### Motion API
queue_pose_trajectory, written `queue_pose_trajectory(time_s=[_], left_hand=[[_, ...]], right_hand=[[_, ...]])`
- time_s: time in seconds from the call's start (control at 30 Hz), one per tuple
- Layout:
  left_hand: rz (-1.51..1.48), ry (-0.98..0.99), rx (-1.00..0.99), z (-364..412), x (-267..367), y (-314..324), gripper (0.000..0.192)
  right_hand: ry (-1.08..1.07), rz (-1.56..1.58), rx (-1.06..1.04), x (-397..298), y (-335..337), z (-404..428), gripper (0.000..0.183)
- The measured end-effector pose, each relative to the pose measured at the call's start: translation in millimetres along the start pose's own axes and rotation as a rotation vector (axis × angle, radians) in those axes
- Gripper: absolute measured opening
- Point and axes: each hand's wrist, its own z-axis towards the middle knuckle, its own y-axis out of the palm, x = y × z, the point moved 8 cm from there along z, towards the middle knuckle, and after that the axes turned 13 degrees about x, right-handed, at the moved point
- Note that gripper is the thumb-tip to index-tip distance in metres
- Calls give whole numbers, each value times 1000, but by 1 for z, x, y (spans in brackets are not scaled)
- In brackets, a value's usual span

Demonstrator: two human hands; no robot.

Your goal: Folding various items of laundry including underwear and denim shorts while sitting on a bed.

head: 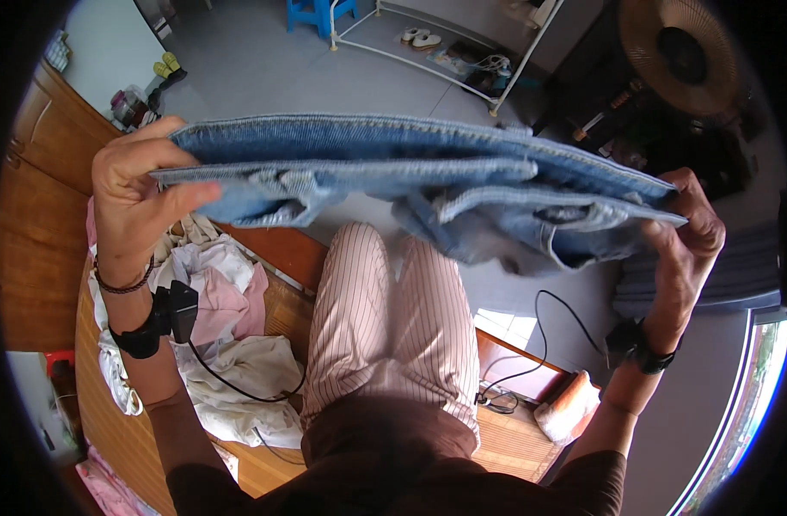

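Note:
A pair of blue denim jeans (pixel 367 138) is stretched by its waistband across the view, above my knees. My left hand (pixel 142 174) pinches one end of the waistband between thumb and fingers. At the opposite end, my right hand (pixel 686 226) grips the other side of the waistband. The front fly hangs apart, and its two front edges are separated near the middle. Pockets show below the band on both sides. The lower part of the jeans is foreshortened and blurred, so the legs cannot be made out.
White and pink clothes (pixel 232 290) lie piled on the wooden seat to my left. A black cable (pixel 541 335) loops at my right near a folded orange and white cloth (pixel 567 406). Ahead stand a white metal rack (pixel 419 64), a blue stool (pixel 319 13) and a fan (pixel 680 55).

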Motion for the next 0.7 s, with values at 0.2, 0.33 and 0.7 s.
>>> queue_pose_trajectory(time_s=[0.2, 0.33, 0.7], left_hand=[[-467, -179, -85, -12, -25, 12, 38], [-492, -393, -135, -17, -51, 55, 39], [-323, -404, 282, 4, -64, 105, 16]], right_hand=[[314, 308, -68, 26, -3, -6, 43], [477, 145, -209, 60, 35, -11, 42], [226, -37, 99, 68, 88, 13, 15]])
